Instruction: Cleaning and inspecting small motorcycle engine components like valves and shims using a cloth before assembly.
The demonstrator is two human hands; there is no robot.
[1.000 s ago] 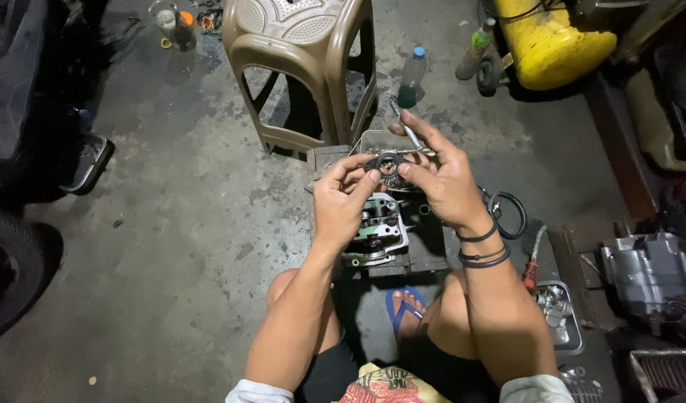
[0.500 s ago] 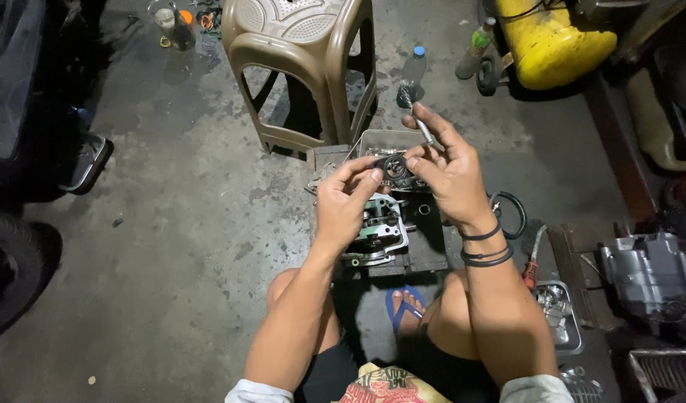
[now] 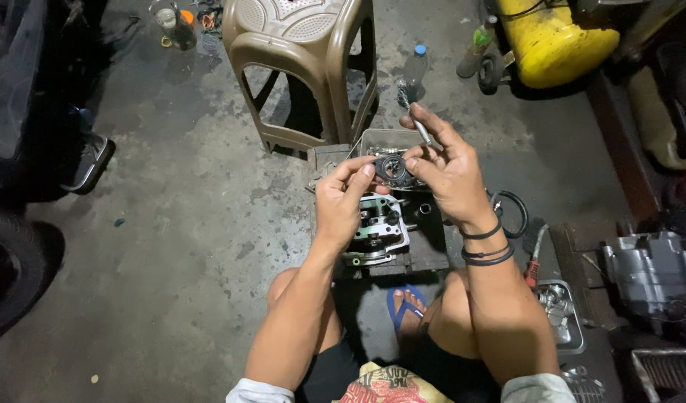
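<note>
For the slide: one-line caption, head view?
Both hands hold a small round metal part above an engine cylinder head.

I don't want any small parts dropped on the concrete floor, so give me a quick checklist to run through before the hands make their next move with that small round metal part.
1. Both hands on the small round metal part: left hand and right hand pinch it from either side: ok.
2. Thin metal tool secured: tucked between right-hand fingers, tip pointing up: ok.
3. Part held above the engine head, not bare floor: ok.
4. Metal tray within reach behind the hands: ok.
5. Part's small pieces all seated: too small to see, cannot tell.
</note>
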